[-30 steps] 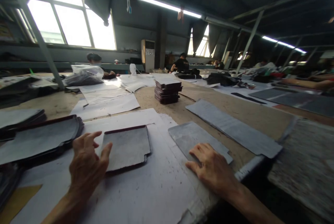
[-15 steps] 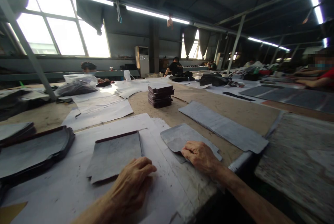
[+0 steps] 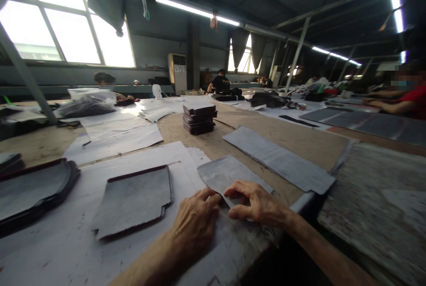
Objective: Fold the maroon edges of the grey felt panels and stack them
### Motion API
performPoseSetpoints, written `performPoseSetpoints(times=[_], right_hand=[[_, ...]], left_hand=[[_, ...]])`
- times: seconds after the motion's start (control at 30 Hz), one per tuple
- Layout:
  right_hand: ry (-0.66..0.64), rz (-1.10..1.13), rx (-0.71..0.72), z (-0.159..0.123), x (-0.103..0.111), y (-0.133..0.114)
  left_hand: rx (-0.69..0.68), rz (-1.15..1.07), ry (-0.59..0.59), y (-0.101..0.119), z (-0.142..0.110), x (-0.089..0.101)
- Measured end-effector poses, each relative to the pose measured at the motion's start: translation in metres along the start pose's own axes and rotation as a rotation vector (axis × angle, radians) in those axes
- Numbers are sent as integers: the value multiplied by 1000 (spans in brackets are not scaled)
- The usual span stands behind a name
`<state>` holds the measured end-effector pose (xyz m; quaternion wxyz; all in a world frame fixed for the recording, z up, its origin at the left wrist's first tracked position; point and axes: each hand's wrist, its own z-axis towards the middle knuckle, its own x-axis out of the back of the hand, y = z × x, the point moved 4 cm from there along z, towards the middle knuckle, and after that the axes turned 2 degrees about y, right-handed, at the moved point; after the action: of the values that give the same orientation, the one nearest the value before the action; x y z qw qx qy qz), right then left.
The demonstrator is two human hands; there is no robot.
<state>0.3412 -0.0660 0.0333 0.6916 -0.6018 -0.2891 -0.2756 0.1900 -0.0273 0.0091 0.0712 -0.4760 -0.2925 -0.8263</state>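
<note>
A flat grey-backed sheet piece [image 3: 219,168] with rounded corners lies at the table's near edge, its near side slightly raised. My left hand [image 3: 196,217] has its fingers bent together at that near edge, pinching its left part. Over the same edge, to the right, my right hand [image 3: 256,204] is curved with thumb and forefinger apart. A bit of the sheet shows between them; the other fingertips are hidden. Left of my left hand lies a stack of similar grey pieces [image 3: 136,201] with dark red-brown folded edges.
A larger dark-edged grey stack [image 3: 36,190] lies far left. Ahead stand bundled dark brown pieces [image 3: 199,119]. Long grey strips [image 3: 279,157] lie to the right, beside a worn grey board [image 3: 376,201]. White paper [image 3: 63,250] covers the near table. Several people sit farther off.
My left hand has moved right and forward to the grey sheet piece's edge. My right thumb and forefinger have spread apart. The view has shifted slightly right.
</note>
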Motion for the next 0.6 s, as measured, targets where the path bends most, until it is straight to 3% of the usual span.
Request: performPoseSetpoints(times=[0.3, 0.4, 0.5, 0.6], right_hand=[[5, 137, -17, 0, 5, 9], [87, 159, -95, 3, 2, 18], [173, 160, -135, 4, -2, 23], [233, 152, -150, 3, -4, 26]], left_hand=[[68, -116, 31, -7, 2, 1], [7, -95, 56, -2, -1, 3], [-98, -68, 3, 7, -3, 3], [-77, -16, -45, 11, 0, 2]])
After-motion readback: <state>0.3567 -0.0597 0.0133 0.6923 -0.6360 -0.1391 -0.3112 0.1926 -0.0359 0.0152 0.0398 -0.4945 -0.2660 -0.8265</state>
